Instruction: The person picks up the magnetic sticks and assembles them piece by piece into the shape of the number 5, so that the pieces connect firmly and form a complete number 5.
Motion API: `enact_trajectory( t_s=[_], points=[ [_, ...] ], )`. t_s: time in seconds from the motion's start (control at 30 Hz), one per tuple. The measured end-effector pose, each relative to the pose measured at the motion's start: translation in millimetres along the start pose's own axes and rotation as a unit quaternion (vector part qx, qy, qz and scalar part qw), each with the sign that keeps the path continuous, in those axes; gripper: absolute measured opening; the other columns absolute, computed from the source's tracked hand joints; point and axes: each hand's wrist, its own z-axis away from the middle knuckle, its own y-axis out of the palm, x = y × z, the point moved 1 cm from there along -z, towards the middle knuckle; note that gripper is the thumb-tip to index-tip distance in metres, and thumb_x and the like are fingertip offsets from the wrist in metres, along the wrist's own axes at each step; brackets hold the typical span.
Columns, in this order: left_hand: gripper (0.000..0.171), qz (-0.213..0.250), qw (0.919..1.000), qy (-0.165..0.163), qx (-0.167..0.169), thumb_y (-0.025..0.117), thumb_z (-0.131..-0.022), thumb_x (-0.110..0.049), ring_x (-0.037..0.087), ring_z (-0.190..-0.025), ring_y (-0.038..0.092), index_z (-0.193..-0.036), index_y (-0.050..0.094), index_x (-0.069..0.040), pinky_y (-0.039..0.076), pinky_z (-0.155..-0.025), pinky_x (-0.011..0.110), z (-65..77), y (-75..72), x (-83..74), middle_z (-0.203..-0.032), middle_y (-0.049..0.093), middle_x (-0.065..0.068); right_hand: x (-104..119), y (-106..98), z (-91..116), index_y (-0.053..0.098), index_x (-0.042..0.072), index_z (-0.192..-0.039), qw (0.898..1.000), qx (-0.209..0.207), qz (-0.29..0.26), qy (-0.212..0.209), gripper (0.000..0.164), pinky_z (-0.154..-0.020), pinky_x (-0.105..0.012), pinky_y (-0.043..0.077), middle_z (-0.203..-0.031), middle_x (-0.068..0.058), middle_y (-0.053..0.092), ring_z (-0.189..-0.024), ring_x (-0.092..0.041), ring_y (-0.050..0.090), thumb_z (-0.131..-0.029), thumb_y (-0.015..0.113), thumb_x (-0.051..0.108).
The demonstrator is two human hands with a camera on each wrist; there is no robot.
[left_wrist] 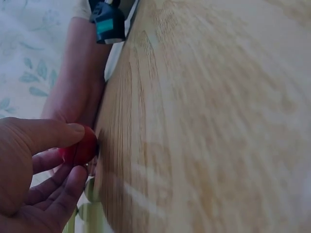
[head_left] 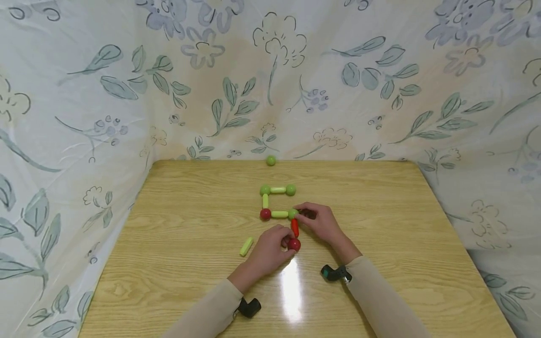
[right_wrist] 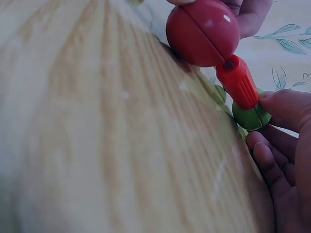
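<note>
In the head view my left hand (head_left: 270, 249) grips a red ball (head_left: 294, 244) between thumb and fingers; the left wrist view shows the same red ball (left_wrist: 82, 146) in that grip. My right hand (head_left: 323, 224) pinches a green ball (head_left: 293, 214). Between these two balls runs a red stick (head_left: 295, 227), touching both in the right wrist view. From the green ball a yellow-green stick (head_left: 280, 214) leads left to another red ball (head_left: 265, 214). A second stick (head_left: 265, 201) goes up to a green ball (head_left: 265, 190), and a third (head_left: 278, 190) joins a further green ball (head_left: 290, 189).
A loose yellow-green stick (head_left: 246, 246) lies left of my left hand. One green ball (head_left: 271, 160) sits at the far edge of the wooden table (head_left: 190, 202). Flowered cloth (head_left: 236, 94) hangs behind and at the sides.
</note>
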Motion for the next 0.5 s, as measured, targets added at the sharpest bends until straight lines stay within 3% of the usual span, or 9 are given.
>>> enact_trajectory(
  t_s=[0.33, 0.5],
  points=[
    [0.024, -0.024, 0.9995, 0.001, -0.018, 0.088, -0.091, -0.017, 0.016, -0.088, 0.061, -0.109, 0.073, -0.011, 0.052, -0.077, 0.026, -4.1, -5.3, -0.9, -0.101, 0.066, 0.004, -1, 0, 1, 0.083, 0.018, -0.120, 1.000, 0.001, 0.002, -0.003, 0.021, -0.079, -0.031, 0.057, -0.098, 0.007, 0.076, -0.087, -0.016, 0.069, -0.100, 0.083, 0.024],
    [0.030, -0.026, 0.9977, -0.029, -0.055, 0.085, -0.095, -0.016, 0.024, -0.099, 0.064, -0.123, 0.076, -0.007, 0.056, -0.086, 0.037, -18.5, -40.9, 6.1, -0.118, 0.068, 0.010, 0, -1, 1, 0.083, 0.018, -0.121, 1.000, 0.001, 0.009, 0.001, 0.021, -0.079, -0.033, 0.057, -0.098, 0.007, 0.075, -0.087, -0.017, 0.068, -0.100, 0.083, 0.024]
  ],
)
